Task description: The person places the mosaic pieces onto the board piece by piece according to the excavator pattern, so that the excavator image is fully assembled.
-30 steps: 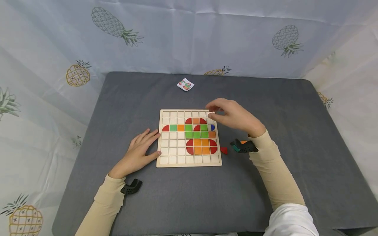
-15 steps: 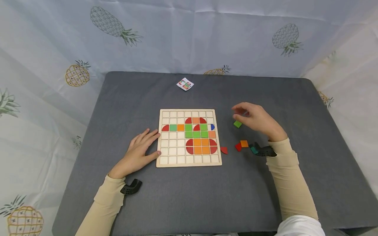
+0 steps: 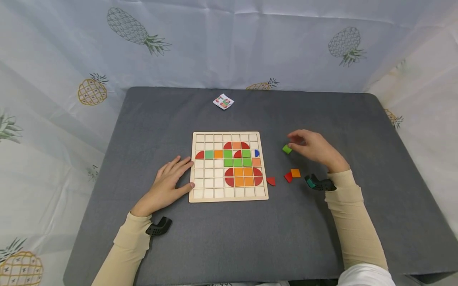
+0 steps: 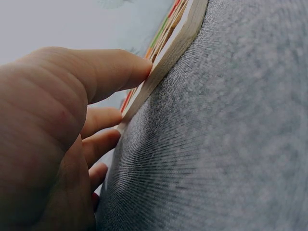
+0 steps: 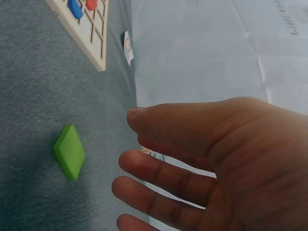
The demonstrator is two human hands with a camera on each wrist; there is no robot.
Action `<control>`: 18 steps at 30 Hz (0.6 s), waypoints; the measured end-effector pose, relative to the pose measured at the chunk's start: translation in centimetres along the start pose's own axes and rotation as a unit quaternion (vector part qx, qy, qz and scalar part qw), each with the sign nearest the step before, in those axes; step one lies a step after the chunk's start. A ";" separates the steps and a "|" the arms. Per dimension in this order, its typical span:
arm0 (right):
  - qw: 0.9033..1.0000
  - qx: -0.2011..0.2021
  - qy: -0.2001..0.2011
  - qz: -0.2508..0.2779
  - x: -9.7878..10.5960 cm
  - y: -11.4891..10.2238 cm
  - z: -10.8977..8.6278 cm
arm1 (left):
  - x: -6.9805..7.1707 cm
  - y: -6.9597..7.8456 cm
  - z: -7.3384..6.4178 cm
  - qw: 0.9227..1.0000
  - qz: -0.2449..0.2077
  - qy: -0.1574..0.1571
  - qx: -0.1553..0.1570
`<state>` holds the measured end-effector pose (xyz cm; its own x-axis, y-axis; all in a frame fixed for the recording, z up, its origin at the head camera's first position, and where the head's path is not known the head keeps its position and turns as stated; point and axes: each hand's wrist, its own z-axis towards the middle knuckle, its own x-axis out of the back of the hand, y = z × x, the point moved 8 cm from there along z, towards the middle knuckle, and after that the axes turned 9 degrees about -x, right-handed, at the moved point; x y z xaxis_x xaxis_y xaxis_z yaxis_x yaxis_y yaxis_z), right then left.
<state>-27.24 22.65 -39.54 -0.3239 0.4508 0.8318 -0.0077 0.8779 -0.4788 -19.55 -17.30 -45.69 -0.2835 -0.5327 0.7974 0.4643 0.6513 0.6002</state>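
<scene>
A pale wooden grid board (image 3: pixel 209 183) lies flat on the table, with red, green, orange and blue tiles set in part of its squares. My left hand (image 3: pixel 165 186) rests at the board's left edge, its thumb and fingertips touching the rim (image 4: pixel 166 60) in the left wrist view. Right of the board, my right hand (image 3: pixel 313 147) hovers just beside a loose green square tile (image 3: pixel 287 149). Seen from the right wrist, the green tile (image 5: pixel 70 151) lies apart from the loosely bent fingers (image 5: pixel 161 173), and nothing is between them.
A red quarter-round tile (image 3: pixel 270 181) lies at the board's right edge. Farther right, another red tile (image 3: pixel 288 177) touches an orange square tile (image 3: pixel 295 173). A small printed card (image 3: pixel 223 101) lies behind the board on the grey table (image 3: pixel 229 238).
My right hand has moved right, from over the board's upper right corner to beside the green tile. My left hand has stayed at the board's edge.
</scene>
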 end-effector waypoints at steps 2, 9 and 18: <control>1.000 -0.002 -0.004 -0.001 -0.3 0.4 0.1 | 0.0 0.0 0.0 1.000 0.000 0.000 0.001; 1.000 -0.016 -0.013 -0.010 -1.4 1.3 0.7 | 0.0 -0.1 0.0 1.000 -0.001 0.000 0.000; 0.999 -0.007 0.005 -0.032 -2.0 1.4 1.1 | 0.1 0.0 0.0 1.000 0.000 0.000 0.000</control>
<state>-27.69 22.77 -42.16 -0.3141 0.3954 0.8631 -0.0157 0.9068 -0.4212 -19.56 -17.31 -45.62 -0.2830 -0.5334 0.7971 0.4642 0.6511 0.6005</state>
